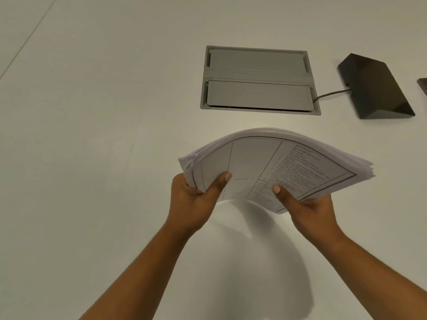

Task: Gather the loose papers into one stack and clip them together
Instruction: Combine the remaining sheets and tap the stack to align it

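A thick stack of white printed papers [272, 162] is held above the white table [92, 135], bowed upward in the middle. The top sheet shows ruled columns and lines of text. My left hand [194, 199] grips the stack's near-left corner, thumb on top and fingers underneath. My right hand [309, 209] grips the near-right edge the same way. The sheet edges fan out slightly at the right end. No clip is visible.
A grey recessed cable hatch [258, 80] with two flaps sits in the table beyond the papers. A black wedge-shaped device [376, 86] with a cable lies to its right. A small dark object [423, 87] shows at the right edge.
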`<move>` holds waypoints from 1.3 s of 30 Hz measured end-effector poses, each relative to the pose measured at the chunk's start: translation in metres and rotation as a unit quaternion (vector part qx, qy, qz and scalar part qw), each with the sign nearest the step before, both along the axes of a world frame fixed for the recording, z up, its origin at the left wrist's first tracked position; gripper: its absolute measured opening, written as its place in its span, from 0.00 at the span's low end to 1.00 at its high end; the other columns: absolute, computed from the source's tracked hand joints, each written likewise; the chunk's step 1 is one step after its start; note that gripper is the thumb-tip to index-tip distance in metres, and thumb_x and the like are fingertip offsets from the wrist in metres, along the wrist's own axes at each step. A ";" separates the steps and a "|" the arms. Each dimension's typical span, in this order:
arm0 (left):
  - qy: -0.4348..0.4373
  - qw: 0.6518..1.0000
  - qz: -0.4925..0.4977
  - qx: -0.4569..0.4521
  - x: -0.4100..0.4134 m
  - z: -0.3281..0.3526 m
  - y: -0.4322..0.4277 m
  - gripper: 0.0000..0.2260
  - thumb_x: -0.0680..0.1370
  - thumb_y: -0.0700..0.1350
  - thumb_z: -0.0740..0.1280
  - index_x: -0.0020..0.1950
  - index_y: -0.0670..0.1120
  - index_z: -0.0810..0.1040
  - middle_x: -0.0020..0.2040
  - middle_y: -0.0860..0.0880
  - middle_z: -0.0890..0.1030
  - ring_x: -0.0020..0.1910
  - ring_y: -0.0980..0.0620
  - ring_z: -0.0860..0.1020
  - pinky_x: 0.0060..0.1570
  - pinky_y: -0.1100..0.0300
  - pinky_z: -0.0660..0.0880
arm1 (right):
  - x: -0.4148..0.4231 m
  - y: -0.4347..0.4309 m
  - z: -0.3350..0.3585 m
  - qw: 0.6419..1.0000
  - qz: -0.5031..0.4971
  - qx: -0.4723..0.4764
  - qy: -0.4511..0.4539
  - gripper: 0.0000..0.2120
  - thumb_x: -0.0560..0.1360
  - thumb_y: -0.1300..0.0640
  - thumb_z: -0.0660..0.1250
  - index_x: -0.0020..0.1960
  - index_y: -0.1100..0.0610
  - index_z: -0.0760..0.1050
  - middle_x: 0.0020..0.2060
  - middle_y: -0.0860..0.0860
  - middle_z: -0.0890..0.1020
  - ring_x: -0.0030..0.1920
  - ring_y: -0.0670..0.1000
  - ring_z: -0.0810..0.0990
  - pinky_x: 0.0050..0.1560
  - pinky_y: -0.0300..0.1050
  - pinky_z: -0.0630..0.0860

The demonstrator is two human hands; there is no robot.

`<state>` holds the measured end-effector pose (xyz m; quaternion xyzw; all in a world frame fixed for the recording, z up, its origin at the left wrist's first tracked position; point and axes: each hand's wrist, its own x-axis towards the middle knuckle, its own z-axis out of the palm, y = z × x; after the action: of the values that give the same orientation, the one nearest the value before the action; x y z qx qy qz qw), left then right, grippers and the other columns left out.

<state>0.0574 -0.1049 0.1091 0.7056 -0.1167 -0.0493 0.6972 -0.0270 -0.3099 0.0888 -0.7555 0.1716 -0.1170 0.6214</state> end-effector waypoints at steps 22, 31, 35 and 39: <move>0.236 0.960 -0.109 0.103 0.006 -0.064 0.013 0.19 0.74 0.45 0.75 0.64 0.48 0.79 0.56 0.53 0.84 0.59 0.50 0.82 0.55 0.58 0.80 | -0.008 -0.016 -0.037 0.976 0.097 0.006 0.197 0.19 0.72 0.49 0.69 0.61 0.49 0.75 0.51 0.41 0.82 0.50 0.40 0.82 0.46 0.32 0.79; 0.150 0.985 -0.058 -0.067 0.048 -0.013 0.014 0.15 0.73 0.39 0.74 0.59 0.46 0.82 0.55 0.46 0.86 0.56 0.44 0.84 0.54 0.50 0.81 | -0.014 -0.020 -0.033 0.969 0.098 0.080 0.212 0.19 0.68 0.49 0.73 0.58 0.47 0.78 0.52 0.45 0.87 0.55 0.49 0.84 0.52 0.43 0.82; 0.081 0.993 -0.076 -0.046 0.052 0.018 0.008 0.14 0.71 0.39 0.73 0.44 0.59 0.86 0.45 0.58 0.88 0.48 0.55 0.86 0.44 0.62 0.82 | -0.007 -0.019 -0.012 0.985 0.076 0.038 0.150 0.22 0.69 0.56 0.72 0.59 0.41 0.73 0.50 0.30 0.83 0.54 0.35 0.81 0.49 0.31 0.79; 0.046 0.995 -0.087 -0.018 0.046 0.020 0.001 0.10 0.68 0.44 0.74 0.42 0.60 0.87 0.42 0.56 0.87 0.46 0.51 0.86 0.43 0.58 0.83 | 0.003 -0.018 -0.002 0.993 0.057 0.018 0.104 0.25 0.68 0.58 0.73 0.59 0.40 0.71 0.48 0.27 0.82 0.52 0.31 0.80 0.44 0.27 0.77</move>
<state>0.1031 -0.1042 0.1294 0.6770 -0.1464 -0.1399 0.7076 -0.0242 -0.3284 0.0866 -0.7607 0.1939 0.0007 0.6195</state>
